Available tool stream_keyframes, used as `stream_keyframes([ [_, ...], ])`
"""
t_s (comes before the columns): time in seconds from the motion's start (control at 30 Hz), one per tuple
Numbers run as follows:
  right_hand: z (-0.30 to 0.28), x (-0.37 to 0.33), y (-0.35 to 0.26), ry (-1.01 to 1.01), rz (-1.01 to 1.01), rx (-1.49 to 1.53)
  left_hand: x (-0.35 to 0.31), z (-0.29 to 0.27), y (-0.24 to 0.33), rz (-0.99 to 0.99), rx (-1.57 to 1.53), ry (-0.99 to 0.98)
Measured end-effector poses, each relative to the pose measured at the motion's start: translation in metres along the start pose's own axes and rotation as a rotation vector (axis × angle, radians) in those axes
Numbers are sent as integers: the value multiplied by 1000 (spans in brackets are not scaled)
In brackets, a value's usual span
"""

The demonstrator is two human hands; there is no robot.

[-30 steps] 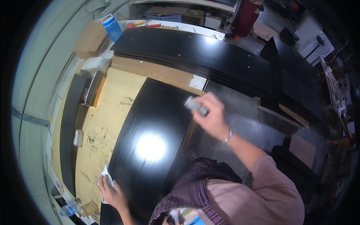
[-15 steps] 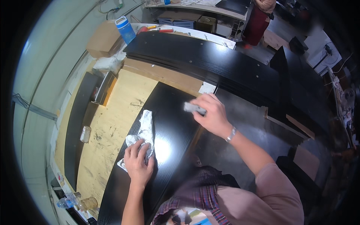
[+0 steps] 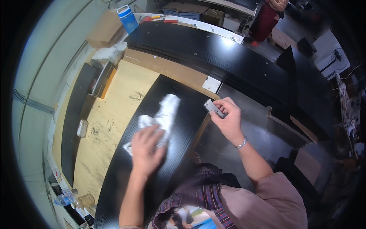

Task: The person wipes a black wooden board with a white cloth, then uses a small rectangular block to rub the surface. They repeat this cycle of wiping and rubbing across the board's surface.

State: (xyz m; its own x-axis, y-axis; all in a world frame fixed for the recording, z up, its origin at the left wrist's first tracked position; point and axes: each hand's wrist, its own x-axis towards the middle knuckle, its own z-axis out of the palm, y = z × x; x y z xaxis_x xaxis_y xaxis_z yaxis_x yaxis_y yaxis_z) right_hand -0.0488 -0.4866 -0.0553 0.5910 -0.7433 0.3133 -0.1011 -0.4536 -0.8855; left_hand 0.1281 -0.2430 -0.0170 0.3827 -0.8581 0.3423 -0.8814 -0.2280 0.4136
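Observation:
A long black wood-grain board [image 3: 179, 126] lies slanted across the bench in front of me. On it my left hand [image 3: 148, 147] presses a crumpled white cloth [image 3: 167, 110], the fingers bent over its near part; hand and cloth are smeared by motion. My right hand [image 3: 228, 114], raised by the board's right edge, pinches a small grey rectangular block [image 3: 213, 108] between thumb and fingers. What the block is for a kind of tool I cannot make out.
Stacked black boards [image 3: 213, 53] lie along the far side. A blue bottle [image 3: 127, 20], a cardboard box [image 3: 105, 30] and red-handled tools [image 3: 170, 21] stand or lie at the far left. Plastic bottles [image 3: 65, 199] are at the near left. A person in a dark red apron [image 3: 264, 24] stands beyond.
My left hand has slid the cloth up and to the right over the board. My right hand has shifted rightward with the grey block and turned it.

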Motion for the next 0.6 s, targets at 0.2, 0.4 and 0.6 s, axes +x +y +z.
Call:
stream_keyframes([
  [0.2,40,-75,-41,-214,-431,-7,-39,-22,-69,-352,70,226],
  [0.4,32,-68,-48,-174,-413,34,-68,-37,-71,-366,104,237],
  [0.6,26,-45,-32,19,-180,-193,-166,-80,-87,-509,146,283],
])
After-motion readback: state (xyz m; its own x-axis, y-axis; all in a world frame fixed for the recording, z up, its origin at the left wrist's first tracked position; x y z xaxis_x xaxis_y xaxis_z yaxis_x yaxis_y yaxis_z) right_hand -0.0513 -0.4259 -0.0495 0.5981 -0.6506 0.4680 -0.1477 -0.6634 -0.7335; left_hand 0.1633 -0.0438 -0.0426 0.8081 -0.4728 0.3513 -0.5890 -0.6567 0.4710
